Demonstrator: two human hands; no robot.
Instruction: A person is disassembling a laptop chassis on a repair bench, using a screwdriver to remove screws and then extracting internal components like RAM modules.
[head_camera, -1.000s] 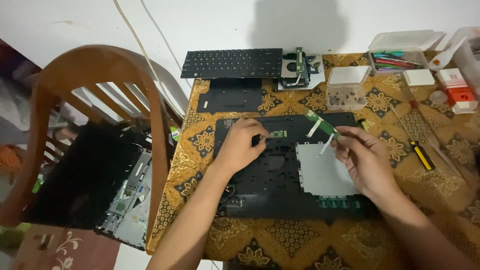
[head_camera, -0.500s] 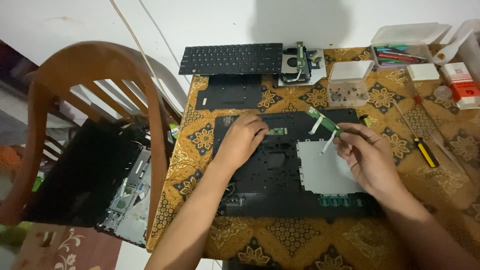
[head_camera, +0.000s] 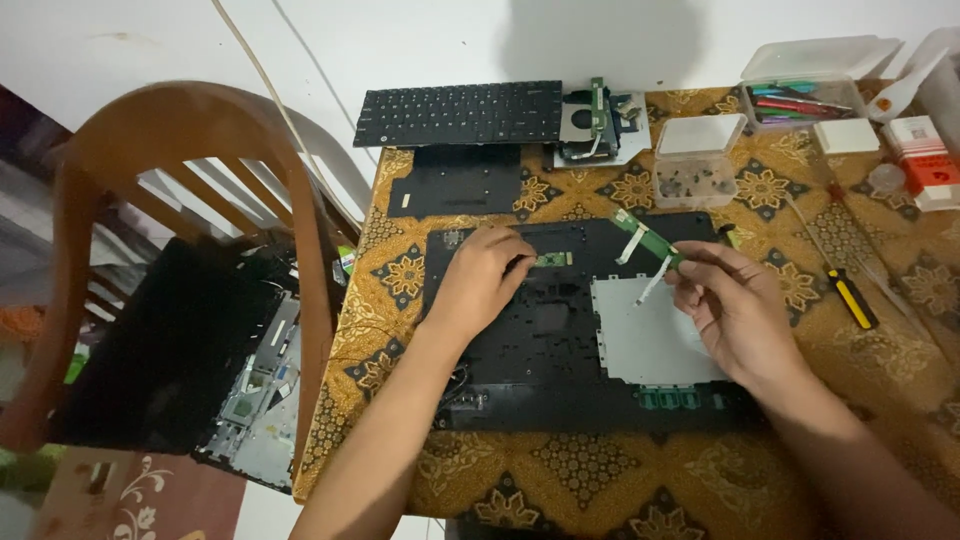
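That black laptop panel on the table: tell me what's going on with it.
A person has the black plastic laptop panel lying flat on the patterned gold tablecloth. The left hand rests on its upper part beside a small green circuit piece. The right hand holds a narrow green circuit strip with white ribbon tails above the panel.

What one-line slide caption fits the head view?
Right hand lifts a green circuit strip while left hand steadies the black laptop panel.

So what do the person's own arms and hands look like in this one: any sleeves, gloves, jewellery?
Both forearms are bare as far as the frame shows, with no sleeve in view. The left hand and the right hand wear no gloves. No watch, bracelet or ring is visible on either.
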